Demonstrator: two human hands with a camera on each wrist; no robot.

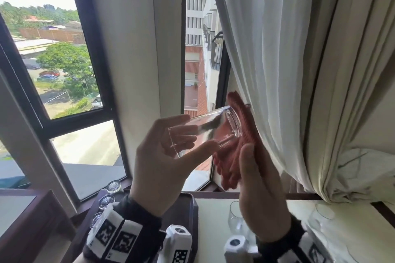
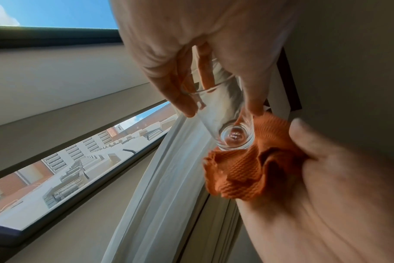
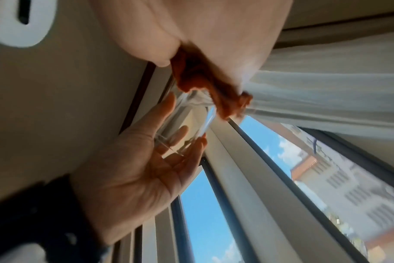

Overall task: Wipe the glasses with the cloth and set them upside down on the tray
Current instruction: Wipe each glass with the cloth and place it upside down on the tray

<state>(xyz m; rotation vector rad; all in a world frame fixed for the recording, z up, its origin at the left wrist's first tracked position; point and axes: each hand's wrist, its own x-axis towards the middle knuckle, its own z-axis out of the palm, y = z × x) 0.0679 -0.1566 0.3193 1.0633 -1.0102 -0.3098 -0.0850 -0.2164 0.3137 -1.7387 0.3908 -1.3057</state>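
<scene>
Up in front of the window, in the head view, the left hand [image 1: 162,153] holds a clear glass [image 1: 205,130] on its side, fingers [image 1: 181,130] curled round the rim end, base pointing at the orange cloth [image 1: 237,143]. The right hand [image 1: 258,194] has the cloth bunched in its grasp and pressed against the glass base. Below, a dark tray [image 1: 192,209] carries upturned glasses [image 1: 106,199] at its left edge, while more glasses [image 1: 235,218] stand upright on the pale counter [image 1: 213,230] by the curtain [image 1: 288,70]

From the left wrist, the thick base [image 2: 235,137] sits just against the cloth [image 2: 243,170]; the thumb [image 2: 178,89] and a finger pinch the walls near the mouth

From the right wrist, blur hides much, but the cloth [image 3: 202,80] is clenched in the right hand [image 3: 191,26] and the left hand [image 3: 142,170] cradles the glass [image 3: 182,128]

To wipe well, I would judge it best to keep the left grip firm near the rim, turn the glass against the cloth so the whole base and wall get covered, then push cloth inside before inverting it onto a free part of the tray
</scene>
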